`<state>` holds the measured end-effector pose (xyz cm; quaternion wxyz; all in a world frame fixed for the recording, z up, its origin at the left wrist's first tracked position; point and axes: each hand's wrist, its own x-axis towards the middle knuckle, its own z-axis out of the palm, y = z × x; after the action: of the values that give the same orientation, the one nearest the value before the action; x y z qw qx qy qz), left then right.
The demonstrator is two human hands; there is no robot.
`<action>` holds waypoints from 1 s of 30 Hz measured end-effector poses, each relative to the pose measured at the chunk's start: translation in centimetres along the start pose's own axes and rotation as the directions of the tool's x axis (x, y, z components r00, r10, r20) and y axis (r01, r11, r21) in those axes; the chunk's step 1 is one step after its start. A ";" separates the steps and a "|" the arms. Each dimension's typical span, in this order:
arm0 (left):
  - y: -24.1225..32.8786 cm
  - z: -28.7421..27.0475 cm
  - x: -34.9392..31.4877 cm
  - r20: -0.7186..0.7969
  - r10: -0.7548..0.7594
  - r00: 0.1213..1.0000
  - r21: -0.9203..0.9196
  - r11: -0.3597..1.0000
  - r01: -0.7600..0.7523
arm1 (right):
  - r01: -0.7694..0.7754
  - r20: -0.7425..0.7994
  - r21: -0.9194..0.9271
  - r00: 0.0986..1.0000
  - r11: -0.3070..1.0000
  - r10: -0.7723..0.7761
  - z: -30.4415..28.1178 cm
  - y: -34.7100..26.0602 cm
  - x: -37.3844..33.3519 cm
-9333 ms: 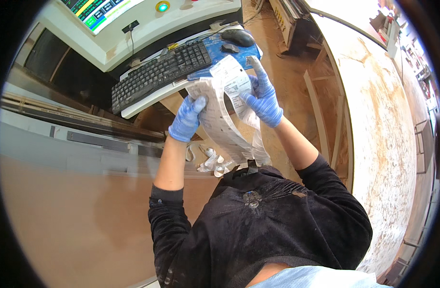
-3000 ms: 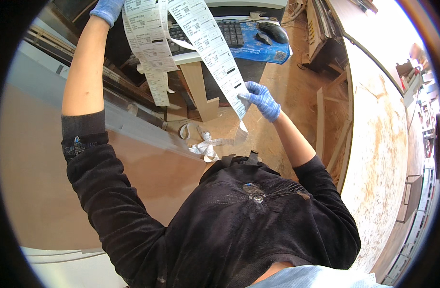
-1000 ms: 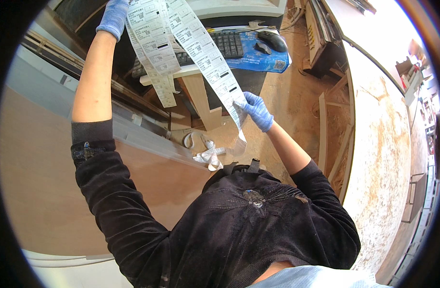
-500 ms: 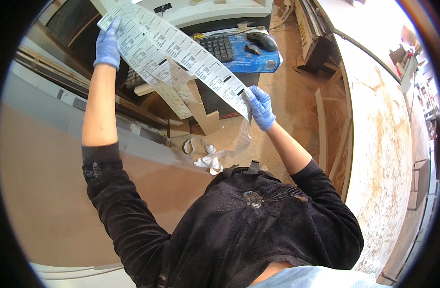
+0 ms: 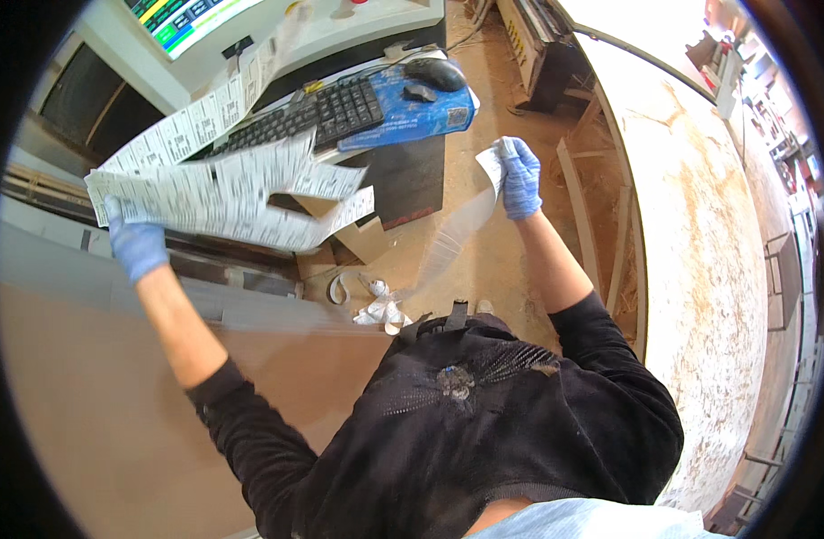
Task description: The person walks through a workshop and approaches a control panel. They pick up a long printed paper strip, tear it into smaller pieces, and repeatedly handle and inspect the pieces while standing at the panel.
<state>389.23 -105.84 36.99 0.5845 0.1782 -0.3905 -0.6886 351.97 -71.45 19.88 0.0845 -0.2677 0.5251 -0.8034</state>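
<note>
My left hand [image 5: 137, 244], in a blue glove, grips the left end of several long strips of white printed labels [image 5: 241, 196]. The strips fan out to the right, blurred by motion, and one reaches up across the keyboard's left end. My right hand [image 5: 521, 180], also gloved in blue, is closed on the end of a pale, translucent strip [image 5: 461, 235], with a small piece of printed label [image 5: 491, 167] at the fingers. This strip hangs down toward the floor. A wide gap separates the two hands.
Behind the labels lie a black keyboard [image 5: 340, 110], a blue box-like pad [image 5: 416, 112] and a black mouse [image 5: 435, 74]. A lit screen [image 5: 192, 22] stands at the upper left. Crumpled white strips [image 5: 382, 310] lie on the floor. A large pale board [image 5: 699, 296] runs along the right.
My left hand has moved left and down with the label strips. My right hand has shifted slightly right and up. The strip stretched between both hands has come apart. More screen shows.
</note>
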 end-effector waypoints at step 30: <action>-12.8 15.4 -13.6 0.656 -0.081 0.750 0.479 0.813 -0.331 | 0.132 0.289 0.075 0.946 0.988 -0.148 12.7 -12.0 -2.1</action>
<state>373.40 -87.74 34.27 0.3788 0.0661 -0.7662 -0.5149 362.06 -75.54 33.76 0.1118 -0.4182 0.4642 -0.7727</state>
